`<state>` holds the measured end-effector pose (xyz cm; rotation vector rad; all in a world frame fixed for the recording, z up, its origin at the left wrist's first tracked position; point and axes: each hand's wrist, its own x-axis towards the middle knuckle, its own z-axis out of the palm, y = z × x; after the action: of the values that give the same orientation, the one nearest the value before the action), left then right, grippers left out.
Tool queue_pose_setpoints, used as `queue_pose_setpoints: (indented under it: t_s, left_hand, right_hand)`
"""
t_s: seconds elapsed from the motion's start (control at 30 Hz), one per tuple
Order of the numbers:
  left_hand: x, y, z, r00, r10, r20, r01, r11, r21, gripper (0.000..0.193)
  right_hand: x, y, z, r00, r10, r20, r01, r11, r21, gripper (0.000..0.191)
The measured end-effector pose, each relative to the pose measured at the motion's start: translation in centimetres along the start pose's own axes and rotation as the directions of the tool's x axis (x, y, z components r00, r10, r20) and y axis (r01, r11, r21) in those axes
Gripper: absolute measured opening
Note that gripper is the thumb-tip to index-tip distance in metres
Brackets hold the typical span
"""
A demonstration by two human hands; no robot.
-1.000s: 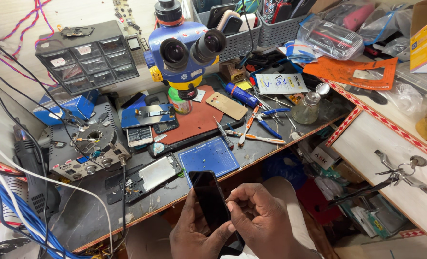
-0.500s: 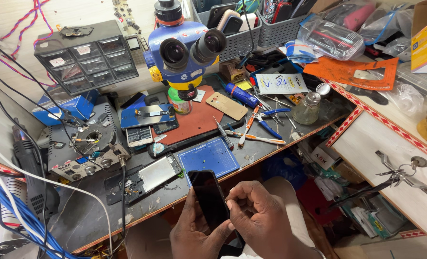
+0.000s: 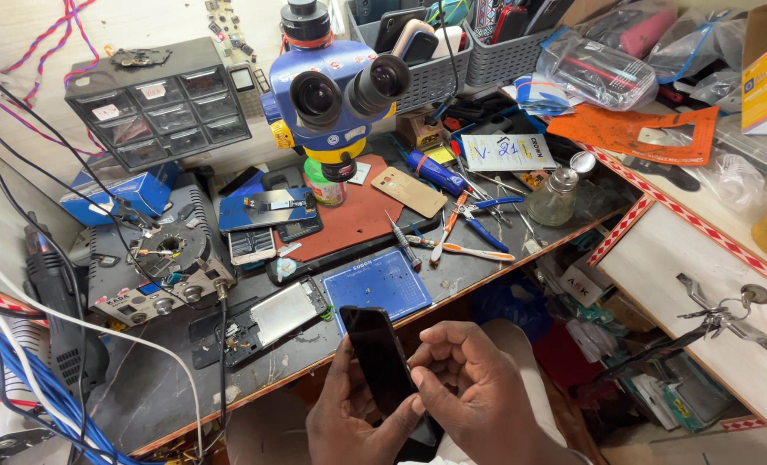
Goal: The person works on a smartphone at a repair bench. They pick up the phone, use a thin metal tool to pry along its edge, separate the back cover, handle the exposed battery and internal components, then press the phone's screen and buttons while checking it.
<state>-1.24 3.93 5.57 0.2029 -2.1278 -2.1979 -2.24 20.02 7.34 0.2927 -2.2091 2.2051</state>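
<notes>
Black phone (image 3: 381, 360), blue grid mat (image 3: 376, 284), blue-and-yellow microscope (image 3: 336, 95), red-brown pad (image 3: 356, 215), orange sheet (image 3: 629, 131)

Open air round the fingers (image 3: 452, 344) below the bench edge; right of them, free down to the key bunch (image 3: 717, 314). Just ahead, blue mat (image 3: 377, 287) lies flat, passable. Beyond: screwdriver (image 3: 398, 241), pliers (image 3: 465, 226), glass bottle (image 3: 555, 196), microscope (image 3: 336, 95) block. Ahead-left, opened phone frame (image 3: 267, 317) & cables (image 3: 21, 379) crowd.
</notes>
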Motion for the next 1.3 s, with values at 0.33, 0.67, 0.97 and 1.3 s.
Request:
queue_pose_setpoints:
  t_s: [0.33, 0.67, 0.97, 1.3]
  left_hand:
    - [-0.1, -1.1, -0.2, 0.972, 0.234, 0.027, -0.235, 0.966, 0.107, 0.112]
    - [0.1, -1.8, -0.1, 0.969, 0.24, 0.055, -0.246, 0.958, 0.146, 0.111]
    - [0.1, -1.6, 0.1, 0.98, 0.198, 0.034, -0.2, 0.973, 0.117, 0.111]
    - [0.0, -1.1, 0.2, 0.989, 0.147, 0.022, -0.148, 0.988, 0.046, 0.112]
  right_hand:
    - [-0.1, -0.1, -0.4, 1.0, 0.018, 0.001, -0.018, 0.999, 0.047, 0.03]
    - [0.1, -0.2, -0.7, 0.999, 0.038, 0.011, -0.037, 0.999, -0.039, 0.021]
    - [0.1, -0.2, -0.5, 0.998, 0.06, -0.029, -0.061, 0.997, -0.054, 0.019]
    - [0.0, -0.3, -0.3, 0.996, 0.077, -0.039, -0.078, 0.996, -0.031, 0.022]
